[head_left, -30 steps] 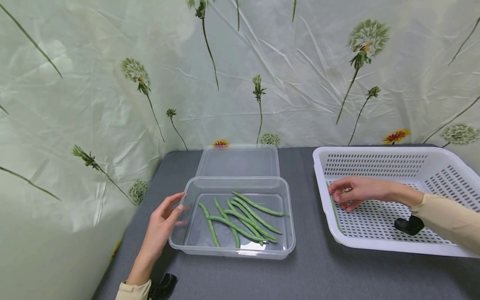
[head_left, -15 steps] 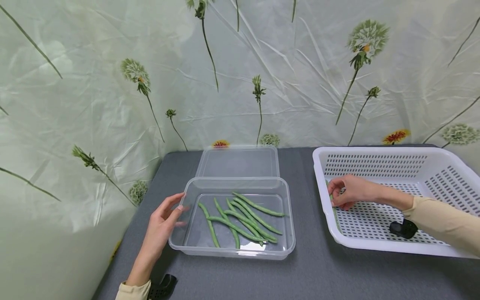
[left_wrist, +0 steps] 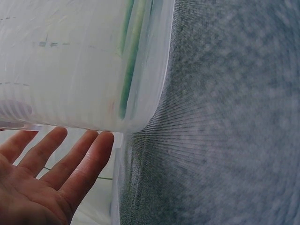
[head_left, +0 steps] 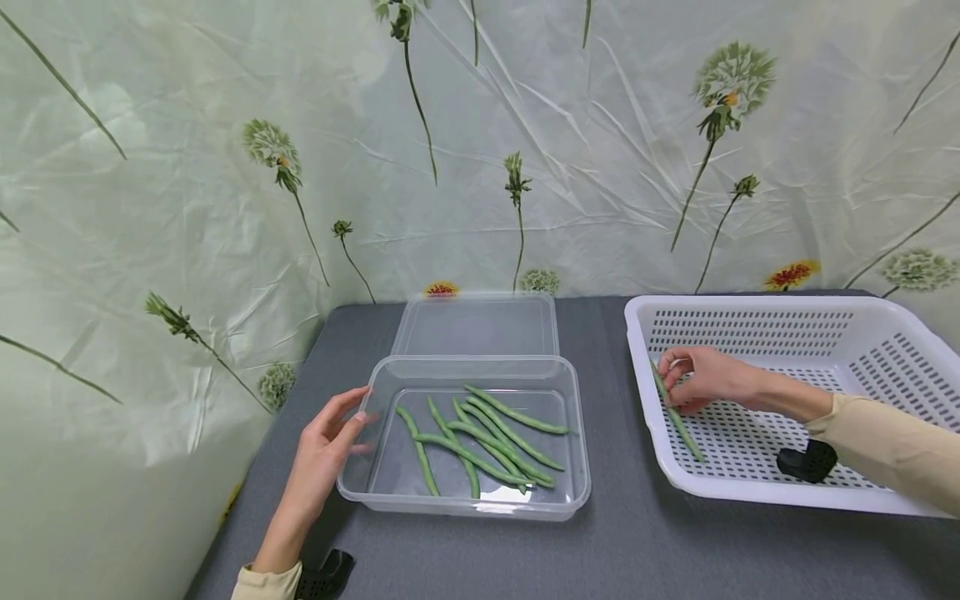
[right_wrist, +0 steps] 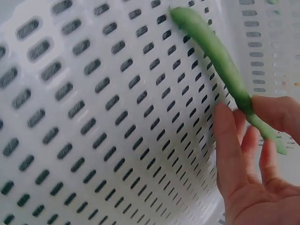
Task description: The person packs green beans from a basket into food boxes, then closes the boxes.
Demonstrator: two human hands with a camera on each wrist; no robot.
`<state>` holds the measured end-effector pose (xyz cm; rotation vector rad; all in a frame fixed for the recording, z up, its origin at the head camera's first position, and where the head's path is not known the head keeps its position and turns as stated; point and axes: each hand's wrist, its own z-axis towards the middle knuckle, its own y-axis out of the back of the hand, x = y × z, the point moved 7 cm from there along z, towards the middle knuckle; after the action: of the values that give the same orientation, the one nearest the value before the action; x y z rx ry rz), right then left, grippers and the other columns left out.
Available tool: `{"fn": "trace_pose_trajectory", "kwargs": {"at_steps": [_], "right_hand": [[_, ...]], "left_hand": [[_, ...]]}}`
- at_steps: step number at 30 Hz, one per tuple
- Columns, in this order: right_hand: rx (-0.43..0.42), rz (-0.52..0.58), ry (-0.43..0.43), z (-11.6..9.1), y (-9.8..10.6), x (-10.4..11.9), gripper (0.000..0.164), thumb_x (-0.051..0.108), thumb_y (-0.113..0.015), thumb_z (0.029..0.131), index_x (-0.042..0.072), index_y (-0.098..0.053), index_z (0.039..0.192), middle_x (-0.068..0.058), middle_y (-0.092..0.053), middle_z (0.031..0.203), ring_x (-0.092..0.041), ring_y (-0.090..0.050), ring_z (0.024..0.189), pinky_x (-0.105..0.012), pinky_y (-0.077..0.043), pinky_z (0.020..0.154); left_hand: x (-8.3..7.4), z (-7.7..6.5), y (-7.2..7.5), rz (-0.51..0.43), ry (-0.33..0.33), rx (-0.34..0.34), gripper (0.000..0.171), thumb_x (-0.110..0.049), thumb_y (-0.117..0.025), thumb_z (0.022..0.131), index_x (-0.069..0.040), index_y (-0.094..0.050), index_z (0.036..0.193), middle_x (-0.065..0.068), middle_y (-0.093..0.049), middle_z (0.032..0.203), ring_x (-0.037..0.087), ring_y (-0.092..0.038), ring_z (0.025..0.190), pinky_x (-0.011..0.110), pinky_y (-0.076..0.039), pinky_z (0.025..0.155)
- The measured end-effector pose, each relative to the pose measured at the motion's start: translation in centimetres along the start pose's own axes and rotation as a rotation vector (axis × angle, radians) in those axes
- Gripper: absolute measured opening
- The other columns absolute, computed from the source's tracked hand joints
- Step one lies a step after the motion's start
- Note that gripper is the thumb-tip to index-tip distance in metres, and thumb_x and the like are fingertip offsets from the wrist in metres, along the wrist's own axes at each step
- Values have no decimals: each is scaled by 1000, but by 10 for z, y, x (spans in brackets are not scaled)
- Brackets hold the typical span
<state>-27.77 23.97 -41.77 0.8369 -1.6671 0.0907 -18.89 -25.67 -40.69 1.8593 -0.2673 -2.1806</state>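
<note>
In the head view, my right hand is inside the white basket, pinching a green bean near the left wall. Up close in the right wrist view, the bean slants between thumb and fingers, its longer part extending beyond them over the slotted plastic. My left hand rests at the left side of a clear plastic container, fingers fairly straight. The left wrist view shows those fingers with their tips against the container's outer wall. Several green beans lie loosely inside the container.
The white perforated basket stands at the right of the grey cloth-covered table. Behind the container lies a clear lid. A flower-printed sheet hangs along the back and left.
My right fingers have closed on the bean by the basket's left wall, and its near end has swung right, away from that wall. The left hand has stayed put.
</note>
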Motion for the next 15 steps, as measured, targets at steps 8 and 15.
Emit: {"fn": "trace_pose_trajectory", "kwargs": {"at_steps": [8,15], "right_hand": [[33,61,-21,-5,6,0,56,-1,-64,87,-16,-38,134,-17,-62,102,-23,-65,89,-44,-57,77],[11,4,-4,-16,18,10,47,3,-64,89,-15,-48,129,-19,-61,109,-19,-64,93,-40,-57,80]], "left_hand": [[-2,-1,0,6,-21,4,38,-18,-53,104,-9,-51,140,12,-50,142,29,-61,114,39,-58,74],[-2,-1,-1,11,-17,0,37,-16,-53,104,-9,-51,140,12,-50,142,33,-60,115,39,-58,74]]}}
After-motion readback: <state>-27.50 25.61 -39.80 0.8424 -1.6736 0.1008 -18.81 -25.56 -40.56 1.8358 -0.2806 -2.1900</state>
